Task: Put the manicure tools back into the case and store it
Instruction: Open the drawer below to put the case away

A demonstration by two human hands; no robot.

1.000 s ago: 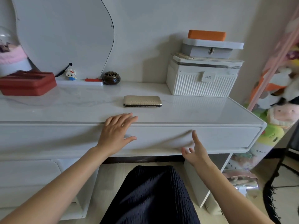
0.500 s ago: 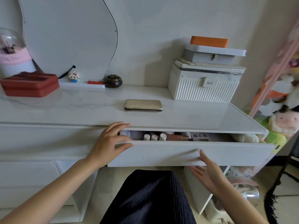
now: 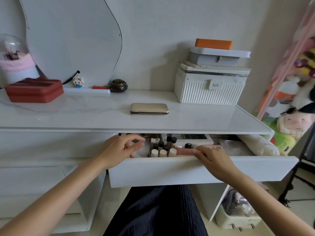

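Head view, one entry. Case point(image 3: 149, 108): gold, shut, lying flat on the desk point(image 3: 68, 114) near the middle, a little back from the front edge, touched by neither hand. No loose manicure tools are seen on the desk. Drawer point(image 3: 187, 171): pulled out below the front edge, crowded with bottles point(image 3: 162, 149) in a rack, a pink tube point(image 3: 185, 151) and a pale pouch point(image 3: 259, 145) at the right end. Left hand point(image 3: 121, 149): fingers loosely curled inside the left part of the drawer, slightly blurred; whether anything is pinched cannot be told. Right hand point(image 3: 213, 157): fingers spread over the drawer's front rim, resting on the pink tube. Step judged in hand: clearing a space for the case. Items are best slid toward the drawer's ends, bottles kept upright, until a flat gap is made.
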